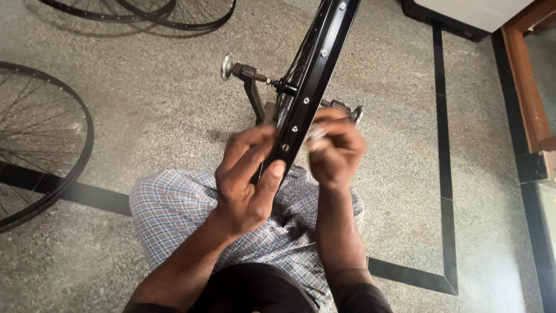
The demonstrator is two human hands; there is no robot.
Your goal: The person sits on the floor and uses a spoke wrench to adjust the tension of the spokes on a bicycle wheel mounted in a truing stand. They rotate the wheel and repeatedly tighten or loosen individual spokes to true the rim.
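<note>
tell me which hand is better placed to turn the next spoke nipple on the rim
Probably the right hand: it pinches a small, blurred tool beside the rim, while the left hand is busy gripping the rim.

Rim [310, 75] between hands, on stand [250, 87]

You're looking at a bicycle repair workshop: spoked wheels [40, 139] lie on the speckled stone floor [162, 116] (more at top), a truing stand [255, 93] beside.
</note>
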